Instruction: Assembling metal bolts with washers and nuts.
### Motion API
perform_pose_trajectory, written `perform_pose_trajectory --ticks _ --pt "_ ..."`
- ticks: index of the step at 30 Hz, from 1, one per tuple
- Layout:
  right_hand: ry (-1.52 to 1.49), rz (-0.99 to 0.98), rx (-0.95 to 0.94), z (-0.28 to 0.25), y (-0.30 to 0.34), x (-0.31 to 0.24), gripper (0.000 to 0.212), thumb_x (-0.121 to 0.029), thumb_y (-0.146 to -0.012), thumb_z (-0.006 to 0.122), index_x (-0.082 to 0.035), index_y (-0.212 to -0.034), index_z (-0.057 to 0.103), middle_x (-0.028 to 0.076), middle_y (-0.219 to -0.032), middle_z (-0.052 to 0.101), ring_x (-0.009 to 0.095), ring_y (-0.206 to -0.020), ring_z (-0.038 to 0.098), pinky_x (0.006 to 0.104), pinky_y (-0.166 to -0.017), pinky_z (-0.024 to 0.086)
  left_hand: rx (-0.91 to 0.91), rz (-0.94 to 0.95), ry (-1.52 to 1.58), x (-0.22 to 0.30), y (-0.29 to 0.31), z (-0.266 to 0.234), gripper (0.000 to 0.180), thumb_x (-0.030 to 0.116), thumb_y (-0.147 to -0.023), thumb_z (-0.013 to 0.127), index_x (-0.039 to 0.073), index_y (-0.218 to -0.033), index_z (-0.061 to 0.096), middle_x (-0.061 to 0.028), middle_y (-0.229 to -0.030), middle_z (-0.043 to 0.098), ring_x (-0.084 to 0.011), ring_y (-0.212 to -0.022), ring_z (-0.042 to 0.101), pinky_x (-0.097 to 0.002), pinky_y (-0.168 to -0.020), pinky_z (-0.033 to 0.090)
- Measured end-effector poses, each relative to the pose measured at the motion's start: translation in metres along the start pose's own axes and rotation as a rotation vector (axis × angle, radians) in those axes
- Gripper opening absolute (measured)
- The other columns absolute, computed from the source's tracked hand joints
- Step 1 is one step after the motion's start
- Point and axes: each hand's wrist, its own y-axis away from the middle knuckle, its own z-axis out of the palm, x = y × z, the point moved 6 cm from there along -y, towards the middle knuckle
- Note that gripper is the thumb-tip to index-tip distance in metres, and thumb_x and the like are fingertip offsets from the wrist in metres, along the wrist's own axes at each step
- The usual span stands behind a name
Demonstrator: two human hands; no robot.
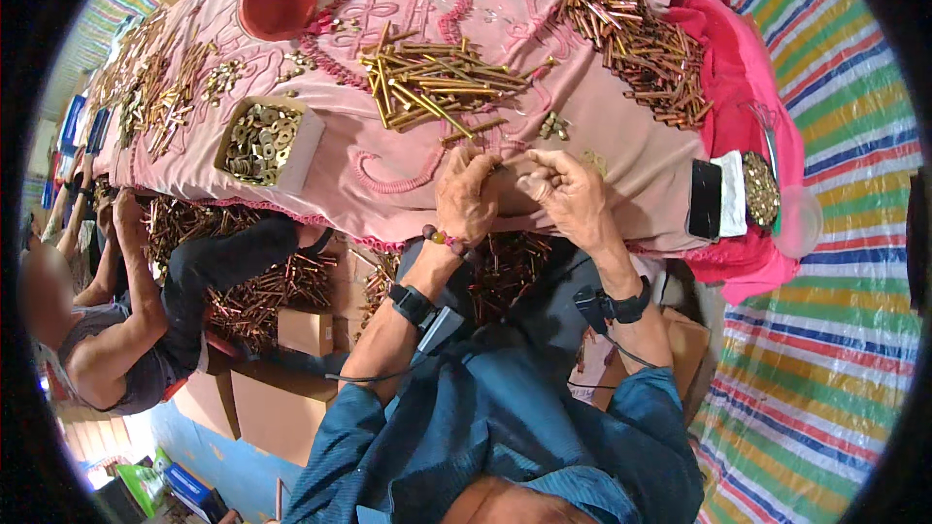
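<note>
My left hand (468,196) and my right hand (571,196) meet close together over the near edge of a table covered with pink cloth (641,160). Both have their fingers bent into a pinch; anything held between the fingertips is too small or hidden to make out. Just beyond them lies a heap of long brass-coloured bolts (437,87), with one loose bolt (474,132) nearest my left fingertips. A few small metal nuts (555,126) sit by my right hand. To the left, an open cardboard box (301,150) holds many flat washers.
A red-brown bowl (278,2) stands at the back. Darker copper-coloured rods (636,44) are heaped at right, near a black phone-like slab (705,199) and scissors (767,126). At left another person (112,330) works beside more rods. Cardboard boxes (282,408) stand below.
</note>
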Motion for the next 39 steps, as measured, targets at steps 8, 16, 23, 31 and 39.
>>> perform_pose_trajectory --ticks 8,16,23,31,39 --pt "0.26 0.026 0.222 -0.033 0.035 0.042 0.02 -0.018 -0.091 0.073 -0.001 -0.102 0.075 0.013 -0.089 0.073 0.021 -0.079 0.068 0.0339 -0.072 0.053 0.116 -0.205 0.085 -0.016 -0.005 -0.015 0.013 0.014 -0.098 0.066 0.004 -0.106 0.064 -0.0169 -0.083 0.07 -0.0333 -0.074 0.068 -0.042 -0.067 0.052" --pt "0.316 -0.146 0.353 -0.013 0.016 0.072 0.013 -0.016 -0.086 0.077 -0.004 -0.089 0.072 0.011 -0.083 0.07 0.028 -0.076 0.067 0.039 -0.07 0.053 0.11 -0.206 0.371 -0.075 -0.042 0.009 0.023 0.014 -0.098 0.067 0.004 -0.118 0.064 -0.0134 -0.094 0.067 -0.0253 -0.078 0.066 -0.0393 -0.071 0.053" --pt "0.394 -0.216 0.444 -0.023 0.019 0.064 0.013 -0.016 -0.088 0.077 -0.004 -0.09 0.072 0.01 -0.079 0.068 0.027 -0.071 0.067 0.0377 -0.066 0.052 0.023 -0.268 0.312 -0.031 -0.029 0.008 0.013 0.013 -0.101 0.067 0.002 -0.107 0.065 -0.002 -0.084 0.069 -0.0126 -0.075 0.064 -0.028 -0.067 0.052" --pt "0.433 -0.32 0.471 -0.02 0.024 0.052 0.01 -0.013 -0.087 0.077 -0.006 -0.091 0.071 0.009 -0.078 0.066 0.025 -0.068 0.063 0.0375 -0.062 0.05 -0.001 -0.297 0.442 -0.027 -0.017 0.025 0.013 0.008 -0.098 0.069 0.002 -0.106 0.062 -0.0059 -0.087 0.069 -0.0125 -0.074 0.067 -0.029 -0.067 0.055" --pt "0.514 -0.286 0.352 -0.019 0.028 0.048 0.028 -0.026 -0.08 0.085 -0.01 -0.1 0.073 0.009 -0.086 0.065 0.029 -0.078 0.066 0.041 -0.068 0.053 -0.04 -0.27 0.341 -0.021 -0.012 0.031 0.012 0.011 -0.098 0.068 0.004 -0.102 0.06 -0.0074 -0.079 0.07 -0.0158 -0.071 0.07 -0.0311 -0.064 0.053"
